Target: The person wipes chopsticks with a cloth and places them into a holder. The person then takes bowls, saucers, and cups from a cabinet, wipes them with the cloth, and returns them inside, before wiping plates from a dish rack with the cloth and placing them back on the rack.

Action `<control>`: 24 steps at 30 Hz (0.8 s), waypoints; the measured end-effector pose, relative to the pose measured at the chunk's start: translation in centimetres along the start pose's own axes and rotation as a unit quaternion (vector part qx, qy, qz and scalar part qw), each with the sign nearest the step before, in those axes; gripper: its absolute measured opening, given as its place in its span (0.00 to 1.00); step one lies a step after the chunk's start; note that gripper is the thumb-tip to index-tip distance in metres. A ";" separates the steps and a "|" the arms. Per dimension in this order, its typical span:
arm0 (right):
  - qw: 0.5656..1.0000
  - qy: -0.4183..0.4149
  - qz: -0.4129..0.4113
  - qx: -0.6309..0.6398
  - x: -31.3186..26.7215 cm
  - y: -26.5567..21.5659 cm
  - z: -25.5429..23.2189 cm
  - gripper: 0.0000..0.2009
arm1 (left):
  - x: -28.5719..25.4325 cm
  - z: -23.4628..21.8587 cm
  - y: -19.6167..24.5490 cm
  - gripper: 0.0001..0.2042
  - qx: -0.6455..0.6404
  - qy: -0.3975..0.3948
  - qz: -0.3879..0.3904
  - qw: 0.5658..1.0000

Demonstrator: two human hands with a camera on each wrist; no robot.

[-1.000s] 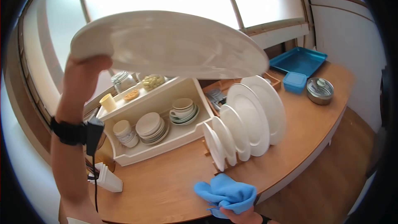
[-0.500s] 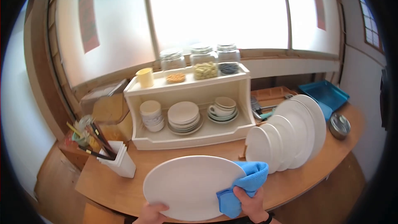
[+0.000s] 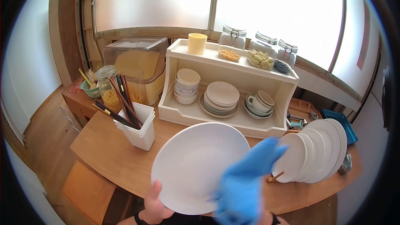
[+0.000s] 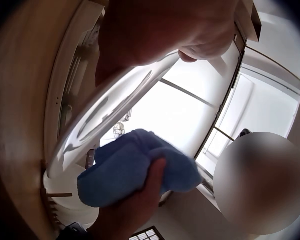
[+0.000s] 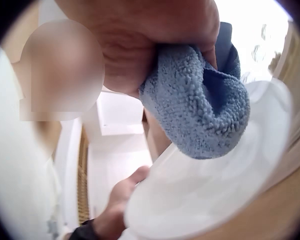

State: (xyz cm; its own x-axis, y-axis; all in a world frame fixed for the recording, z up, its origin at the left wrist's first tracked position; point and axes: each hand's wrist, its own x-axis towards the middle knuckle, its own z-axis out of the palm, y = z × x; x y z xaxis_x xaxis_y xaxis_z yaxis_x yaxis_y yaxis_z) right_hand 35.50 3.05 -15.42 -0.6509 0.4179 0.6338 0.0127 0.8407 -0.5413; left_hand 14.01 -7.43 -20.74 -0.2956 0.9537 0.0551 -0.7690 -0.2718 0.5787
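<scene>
A large white oval plate (image 3: 191, 164) is tilted up above the front of the table, its broad face toward me. My left hand (image 3: 156, 207) grips its lower left edge, with the thumb on the face. In my right hand (image 4: 132, 207) is a bunched blue cloth (image 3: 246, 179), blurred in the head view, where it overlaps the plate's right side. The right wrist view shows the folded terry cloth (image 5: 195, 105) gripped close over the plate's face (image 5: 215, 185). Most of the right hand is hidden behind the cloth in the head view.
White plates (image 3: 289, 158) stand upright in a wooden rack (image 3: 275, 178) at the right. Behind, a white shelf unit (image 3: 229, 124) holds bowls, stacked plates, cups and glass jars. A white holder (image 3: 143, 135) with chopsticks stands left of the plate, near a lidded bin (image 3: 137, 58).
The left hand has brought the plate down from high overhead to the table's front. The right hand has brought the cloth to the plate's right side. The head view has turned left.
</scene>
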 end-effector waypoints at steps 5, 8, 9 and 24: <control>0.936 -0.266 -0.197 -0.117 3.9 -2.7 3.5 0.24 | -1.6 -3.0 -1.4 0.38 0.035 0.047 -0.130 0.990; 0.935 -0.201 -0.217 -0.195 7.4 -1.3 1.8 0.27 | -1.8 1.7 0.4 0.39 0.140 0.034 -0.074 0.987; 0.941 -0.214 -0.157 -0.209 7.9 -1.5 0.7 0.30 | -1.8 1.5 0.4 0.39 0.139 0.037 -0.074 0.987; 0.929 -0.217 -0.169 -0.248 10.0 -1.1 -0.1 0.40 | -1.0 0.5 -1.8 0.37 0.018 -0.016 0.045 0.999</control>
State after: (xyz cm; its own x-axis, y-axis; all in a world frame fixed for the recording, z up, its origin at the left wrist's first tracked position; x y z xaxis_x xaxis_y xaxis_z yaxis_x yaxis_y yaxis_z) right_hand 29.08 6.35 -8.46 -0.9244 0.0138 0.3813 0.0302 0.9989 0.0371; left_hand 16.02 -7.83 -21.44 -0.3444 0.9293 0.1333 -0.7188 -0.3523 0.5993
